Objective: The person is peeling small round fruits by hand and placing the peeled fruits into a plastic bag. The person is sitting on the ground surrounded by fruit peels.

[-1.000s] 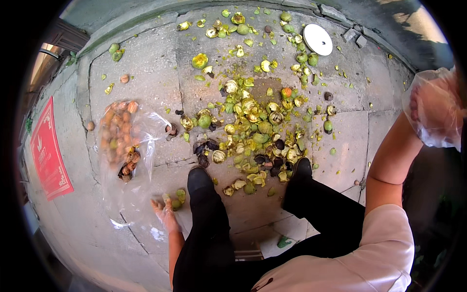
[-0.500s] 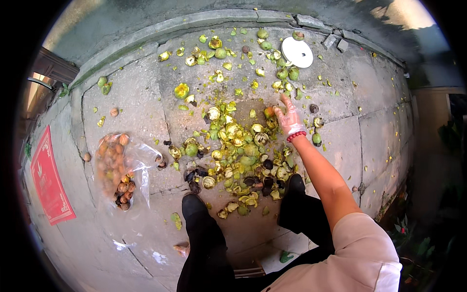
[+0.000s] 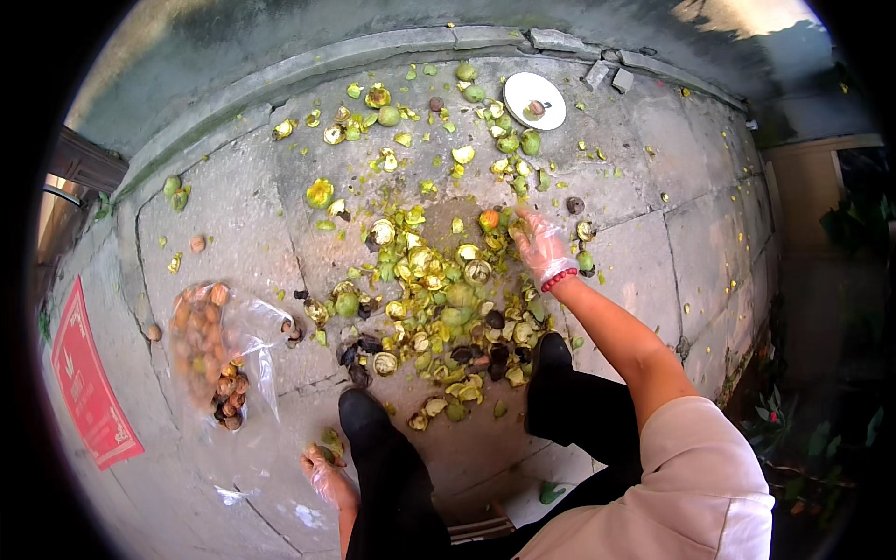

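Hulled walnuts [image 3: 231, 385] are lying in the clear bag [image 3: 259, 327]; green fruits [image 3: 531, 142] are waiting whole. The left hand [image 3: 329, 478] is hovering at a husk [image 3: 332, 438], the right hand [image 3: 544, 252] by the scraps [image 3: 425, 264]; whether fingers are gripping, I can't tell

There are 1 bag [image 3: 250, 319], 1 white disc [image 3: 519, 93], 1 mat [image 3: 91, 381] and 2 shoes [image 3: 363, 413].

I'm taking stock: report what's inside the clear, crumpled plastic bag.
Round brown nuts show inside the clear plastic bag, some much darker. Any nuts underneath are covered, so their count cannot be told.
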Available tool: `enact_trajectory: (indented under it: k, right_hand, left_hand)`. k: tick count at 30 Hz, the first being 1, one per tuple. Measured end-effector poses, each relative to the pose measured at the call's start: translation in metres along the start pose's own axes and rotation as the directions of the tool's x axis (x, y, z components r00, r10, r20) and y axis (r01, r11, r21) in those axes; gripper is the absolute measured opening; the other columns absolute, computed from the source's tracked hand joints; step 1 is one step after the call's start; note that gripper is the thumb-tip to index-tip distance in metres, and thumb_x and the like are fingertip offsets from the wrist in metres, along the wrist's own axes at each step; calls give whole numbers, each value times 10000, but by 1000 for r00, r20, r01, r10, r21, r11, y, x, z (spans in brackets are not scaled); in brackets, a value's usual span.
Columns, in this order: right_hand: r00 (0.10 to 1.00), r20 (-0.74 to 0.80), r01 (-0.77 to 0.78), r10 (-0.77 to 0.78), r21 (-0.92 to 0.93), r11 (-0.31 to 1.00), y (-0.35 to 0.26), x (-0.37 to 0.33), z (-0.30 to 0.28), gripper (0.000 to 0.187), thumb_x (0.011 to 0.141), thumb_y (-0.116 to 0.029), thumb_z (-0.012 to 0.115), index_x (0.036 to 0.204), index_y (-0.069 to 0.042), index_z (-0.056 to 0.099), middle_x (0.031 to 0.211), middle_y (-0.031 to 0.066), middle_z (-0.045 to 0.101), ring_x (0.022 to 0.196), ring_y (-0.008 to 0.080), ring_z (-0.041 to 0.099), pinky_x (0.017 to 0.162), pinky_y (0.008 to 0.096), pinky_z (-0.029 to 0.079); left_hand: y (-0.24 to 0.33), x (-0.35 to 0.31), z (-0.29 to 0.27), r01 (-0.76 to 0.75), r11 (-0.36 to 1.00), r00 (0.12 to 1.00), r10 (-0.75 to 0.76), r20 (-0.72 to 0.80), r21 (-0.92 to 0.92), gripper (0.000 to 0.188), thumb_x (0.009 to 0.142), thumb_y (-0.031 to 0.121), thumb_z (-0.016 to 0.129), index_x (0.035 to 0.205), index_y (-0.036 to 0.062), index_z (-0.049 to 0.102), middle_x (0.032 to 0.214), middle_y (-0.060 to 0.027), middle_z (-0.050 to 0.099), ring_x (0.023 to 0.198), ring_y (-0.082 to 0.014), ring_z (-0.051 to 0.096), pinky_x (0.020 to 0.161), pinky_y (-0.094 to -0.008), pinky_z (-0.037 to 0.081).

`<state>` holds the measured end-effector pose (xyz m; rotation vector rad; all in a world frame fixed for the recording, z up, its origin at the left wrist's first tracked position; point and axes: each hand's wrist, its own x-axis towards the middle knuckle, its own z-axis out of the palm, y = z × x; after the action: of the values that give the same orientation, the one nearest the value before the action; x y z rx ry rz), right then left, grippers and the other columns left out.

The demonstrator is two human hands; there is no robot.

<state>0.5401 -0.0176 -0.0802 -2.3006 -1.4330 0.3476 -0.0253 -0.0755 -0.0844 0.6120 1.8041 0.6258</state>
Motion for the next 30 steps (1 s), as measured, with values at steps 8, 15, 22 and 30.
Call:
enact_trajectory:
  k: [8,15,22,30]
  right_hand:
    - [667,338,362,-664,631,686,-192,-58,16,616,922,-413,613,1463,-195,411,1398,187,474,1251,385,497,1016,481,440]
    - [861,448,-302,-241,832,466,-224,-70,41,400,893,-213,717,1243,-77,576,1217,62,609,1079,154,582,922,333,490]
    - [503,-656,862,-563,430,269,-259,118,-209,283,1021,-234,481,989,12,616,866,126,674,776,171,639,712,272,511]
    - [783,622,381,-19,-455,805,-88,10,5,750,935,-648,417,1541,-234,265,1564,94,322,1442,333,288,1185,437,240]
  left_hand:
    - [131,-33,103,101,951,825,84,559,-292,577,989,428,524,1419,83,353,1171,-126,586,1026,-227,629,812,-277,545]
    - [156,-30,133,329,935,567,-87,819,-129,744,986,647,229,1440,75,366,1114,-130,620,1037,-250,621,875,-377,536]
    - [97,-28,59,197,979,793,-128,596,-53,471,1040,365,416,1368,27,418,1070,-110,623,930,-201,623,821,-331,521]
    - [106,-28,71,216,970,789,-104,606,-114,407,1031,315,451,1323,32,453,1012,-99,637,884,-200,637,776,-312,528]
